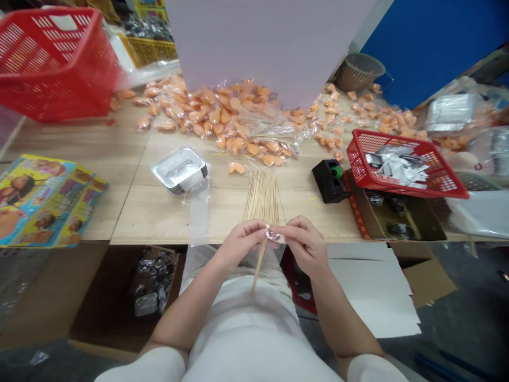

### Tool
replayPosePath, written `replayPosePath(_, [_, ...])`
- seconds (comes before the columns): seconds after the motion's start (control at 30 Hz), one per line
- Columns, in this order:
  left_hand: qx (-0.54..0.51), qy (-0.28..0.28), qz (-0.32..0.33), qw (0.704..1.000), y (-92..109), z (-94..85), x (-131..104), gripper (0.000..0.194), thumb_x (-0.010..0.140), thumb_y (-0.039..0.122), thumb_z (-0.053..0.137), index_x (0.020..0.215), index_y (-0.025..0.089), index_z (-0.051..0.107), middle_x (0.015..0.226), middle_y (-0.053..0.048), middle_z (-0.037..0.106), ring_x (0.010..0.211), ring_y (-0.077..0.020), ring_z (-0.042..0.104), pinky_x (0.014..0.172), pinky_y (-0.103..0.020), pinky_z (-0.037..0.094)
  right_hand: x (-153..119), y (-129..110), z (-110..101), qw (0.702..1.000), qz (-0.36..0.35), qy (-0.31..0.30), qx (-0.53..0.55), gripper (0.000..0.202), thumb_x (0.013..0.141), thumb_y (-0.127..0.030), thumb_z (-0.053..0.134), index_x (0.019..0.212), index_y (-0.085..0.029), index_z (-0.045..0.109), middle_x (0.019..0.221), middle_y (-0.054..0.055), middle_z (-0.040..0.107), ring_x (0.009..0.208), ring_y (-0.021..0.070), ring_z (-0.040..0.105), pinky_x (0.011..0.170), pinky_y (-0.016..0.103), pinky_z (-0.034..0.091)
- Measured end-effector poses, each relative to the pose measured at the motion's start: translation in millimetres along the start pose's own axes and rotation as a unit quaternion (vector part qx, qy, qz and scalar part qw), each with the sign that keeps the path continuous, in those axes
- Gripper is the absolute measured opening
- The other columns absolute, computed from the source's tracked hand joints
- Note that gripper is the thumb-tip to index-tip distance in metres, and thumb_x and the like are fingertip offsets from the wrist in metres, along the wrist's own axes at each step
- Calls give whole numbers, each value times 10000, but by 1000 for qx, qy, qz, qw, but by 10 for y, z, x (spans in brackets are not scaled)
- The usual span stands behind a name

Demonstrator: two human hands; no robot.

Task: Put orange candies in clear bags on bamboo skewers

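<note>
At the table's front edge (151, 242), the left hand (243, 240) closes its fingers on bunched skewers (259, 261) pointing bodyward, the right hand (308, 245) alongside, grip unclear, fanned bamboo skewers (262, 197) just beyond.

The bare left forearm (191, 302) and right forearm (344, 313) converge at the table's (135, 225) near edge. There the left hand (243, 239) and right hand (308, 244) face each other, fingers (292, 231) bent inward.

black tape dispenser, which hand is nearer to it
Right. The right hand is on the near side of the black tape dispenser, slightly to its left; the left hand is farther away to the left.
</note>
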State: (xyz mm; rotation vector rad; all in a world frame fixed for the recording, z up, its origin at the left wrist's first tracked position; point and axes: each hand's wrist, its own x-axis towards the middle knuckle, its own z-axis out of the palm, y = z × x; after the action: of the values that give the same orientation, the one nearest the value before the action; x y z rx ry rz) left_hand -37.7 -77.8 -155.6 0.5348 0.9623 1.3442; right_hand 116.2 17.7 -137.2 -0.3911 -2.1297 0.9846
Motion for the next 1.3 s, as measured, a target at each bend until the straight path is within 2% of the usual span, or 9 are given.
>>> replayPosePath(0.3, [-17,-6,-6,1000,-30,-2,-2,221,812,365,705,921,174,686,910,-46,749,807,-167,722,796,-276,540,-12,13,-31,1000,13,-8,-12,454,855,-13,495,1075,-331,733,792,-6,548,693,100,545,588,226,442])
replayPosePath(0.53, [-58,-21,-10,998,-8,13,-1,251,791,375,688,924,162,700,891,-80,753,840,-219,725,828,-343,550,-46,24,-59,999,10,-3,-36,456,863,-22,497,1093,-344,724,807,-2,543,689,107,546,569,230,433])
replayPosePath(0.8, [24,5,24,999,-48,25,35,293,780,403,731,915,143,723,882,-72,745,821,-174,700,837,-311,537,-69,35,-112,992,-35,-21,-117,458,853,-28,505,1163,-308,692,859,25,563,776,139,575,650,268,489])
replayPosePath(0.87, [20,41,21,999,-42,19,50,299,758,409,747,897,145,726,879,-65,744,817,-170,695,826,-311,543,-87,61,-185,991,-5,10,-132,389,858,-62,504,1102,-280,714,929,48,591,859,168,594,726,315,509])
replayPosePath(0.93, [8,87,21,996,-27,5,66,312,728,407,769,905,153,726,900,-61,747,831,-181,697,818,-323,551,-112,97,-235,988,62,81,-113,286,884,-132,497,1007,-248,728,947,60,606,856,177,603,748,347,515])
replayPosePath(1.03, [2,119,24,993,0,-4,89,337,708,401,783,932,155,724,926,-66,753,849,-203,708,844,-357,553,-138,158,-183,967,209,147,14,199,906,-285,523,973,-215,697,879,48,631,720,151,600,636,315,517])
replayPosePath(1.17, [26,109,26,993,15,17,106,350,721,414,767,956,160,721,926,-65,756,826,-206,716,861,-376,550,-81,230,50,904,357,88,216,334,810,-436,642,1038,-193,641,795,21,644,644,137,599,509,252,481])
replayPosePath(1.23, [41,95,27,994,14,20,101,354,733,423,755,973,164,723,946,-66,755,823,-203,716,856,-371,552,-18,253,138,885,383,67,254,321,762,-453,688,931,-184,640,690,-8,613,569,119,561,473,235,449])
replayPosePath(1.3, [47,83,26,995,14,7,89,364,747,429,743,997,165,722,961,-71,754,832,-205,716,863,-371,550,45,266,175,888,383,64,247,279,744,-438,715,774,-179,616,605,-25,578,518,98,512,474,226,431])
